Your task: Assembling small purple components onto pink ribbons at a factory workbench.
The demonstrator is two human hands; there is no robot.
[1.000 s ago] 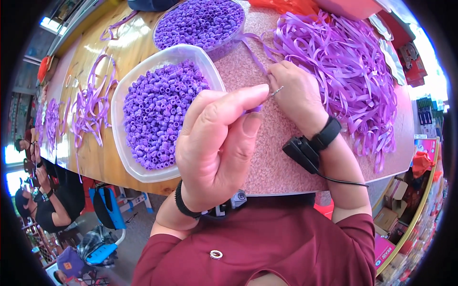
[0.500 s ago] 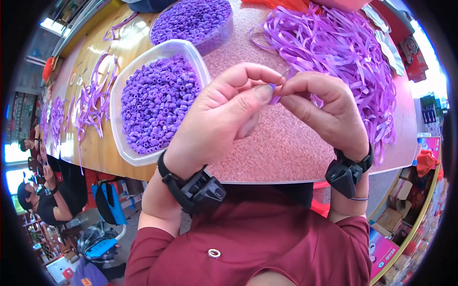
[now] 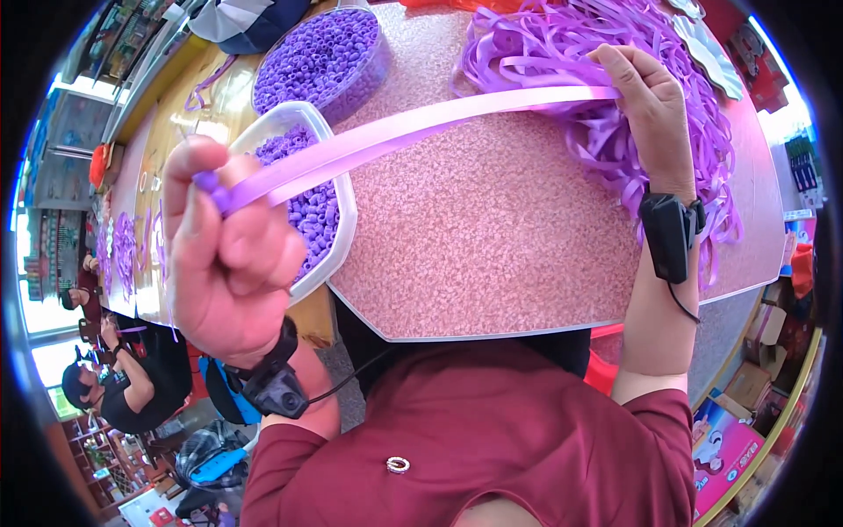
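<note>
My left hand (image 3: 230,255) is raised close to the camera at the left and pinches a small purple bead (image 3: 207,182) threaded on a pale purple ribbon (image 3: 421,127). The ribbon runs taut to the right across the pink speckled table (image 3: 492,246). My right hand (image 3: 645,114) grips its far end, over a big heap of loose purple ribbons (image 3: 615,61). Behind my left hand stands a clear plastic tub of purple beads (image 3: 338,206), partly hidden by it.
A second round tub of purple beads (image 3: 320,57) stands at the back. More purple ribbons lie on a wooden bench (image 3: 132,237) at the left. Other people (image 3: 123,378) sit below left. Boxes (image 3: 729,439) stand on the floor at the lower right.
My hands were together at the middle, working a bead onto the ribbon's end. They have pulled apart: left hand toward the camera with the bead, right hand out to the ribbon heap.
</note>
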